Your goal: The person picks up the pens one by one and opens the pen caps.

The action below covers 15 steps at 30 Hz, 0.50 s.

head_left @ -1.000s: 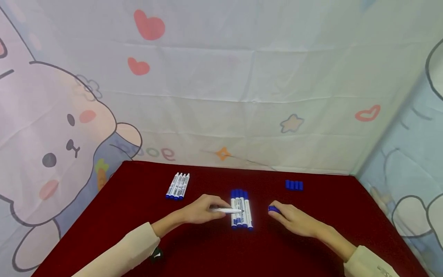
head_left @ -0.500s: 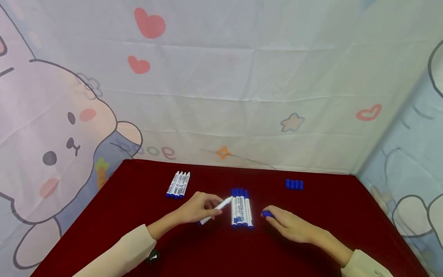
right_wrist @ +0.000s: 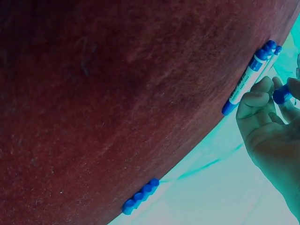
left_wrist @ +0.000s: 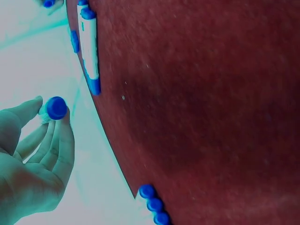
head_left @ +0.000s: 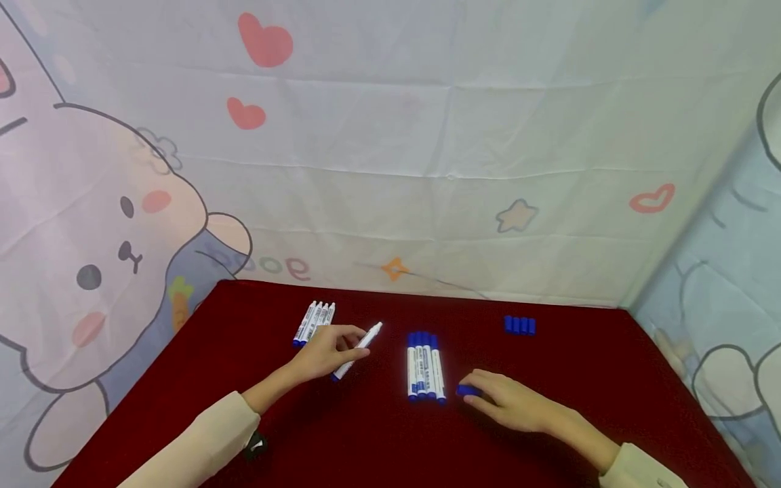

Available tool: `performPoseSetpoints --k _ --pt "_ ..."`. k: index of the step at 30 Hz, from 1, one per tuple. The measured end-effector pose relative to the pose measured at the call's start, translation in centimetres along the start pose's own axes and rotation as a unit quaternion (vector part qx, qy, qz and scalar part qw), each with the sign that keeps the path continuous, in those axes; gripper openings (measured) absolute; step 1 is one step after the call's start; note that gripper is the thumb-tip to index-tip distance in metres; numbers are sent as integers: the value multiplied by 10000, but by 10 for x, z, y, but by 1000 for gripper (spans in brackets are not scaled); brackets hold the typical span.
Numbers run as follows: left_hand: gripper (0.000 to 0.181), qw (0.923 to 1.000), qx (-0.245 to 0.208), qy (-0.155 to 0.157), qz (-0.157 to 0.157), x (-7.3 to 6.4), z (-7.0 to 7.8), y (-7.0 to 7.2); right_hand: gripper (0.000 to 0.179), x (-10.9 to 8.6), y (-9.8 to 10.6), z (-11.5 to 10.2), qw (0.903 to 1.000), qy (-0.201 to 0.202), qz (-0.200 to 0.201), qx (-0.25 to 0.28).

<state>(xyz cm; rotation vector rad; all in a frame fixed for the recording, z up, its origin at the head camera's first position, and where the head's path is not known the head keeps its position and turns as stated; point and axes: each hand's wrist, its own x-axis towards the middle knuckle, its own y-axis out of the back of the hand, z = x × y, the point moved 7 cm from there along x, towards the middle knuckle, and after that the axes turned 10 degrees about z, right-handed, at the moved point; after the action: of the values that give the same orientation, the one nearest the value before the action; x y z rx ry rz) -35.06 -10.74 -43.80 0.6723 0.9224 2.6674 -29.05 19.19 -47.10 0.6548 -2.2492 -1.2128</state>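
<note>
My left hand [head_left: 326, 354] pinches an uncapped white marker [head_left: 357, 351] between thumb and fingers, its tip pointing up and away; the left wrist view shows the marker's blue end [left_wrist: 56, 108]. Just behind this hand lies a row of uncapped markers [head_left: 314, 322], partly covered by it. In my right hand [head_left: 512, 401] a blue marker cap [head_left: 468, 390] is pinched between thumb and fingertips, low over the cloth. Several capped blue markers [head_left: 425, 367] lie side by side between the two hands, close to the left of the held cap.
A row of loose blue caps [head_left: 519, 326] rests at the back right of the dark red cloth [head_left: 378, 434]. Behind the table hangs a pale curtain [head_left: 366, 135] printed with cartoon figures. A small dark object [head_left: 255, 445] shows beside the left sleeve.
My left hand has carried the uncapped marker left, away from the capped markers and toward the uncapped row, turning its tip upward. My right hand has moved slightly left and nearer with the cap.
</note>
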Motion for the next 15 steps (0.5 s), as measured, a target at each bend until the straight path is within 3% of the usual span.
performPoseSetpoints --k 4,9,15 --pt "33 9992 224 23 319 0 -9 10 38 -2 -3 -3 9999 110 -17 32" --pt "34 9966 370 264 688 2 -23 22 36 -3 -3 -5 9998 179 3 67" --pt "38 9933 568 498 881 5 -35 33 35 -2 -3 -4 9998 180 -52 118"
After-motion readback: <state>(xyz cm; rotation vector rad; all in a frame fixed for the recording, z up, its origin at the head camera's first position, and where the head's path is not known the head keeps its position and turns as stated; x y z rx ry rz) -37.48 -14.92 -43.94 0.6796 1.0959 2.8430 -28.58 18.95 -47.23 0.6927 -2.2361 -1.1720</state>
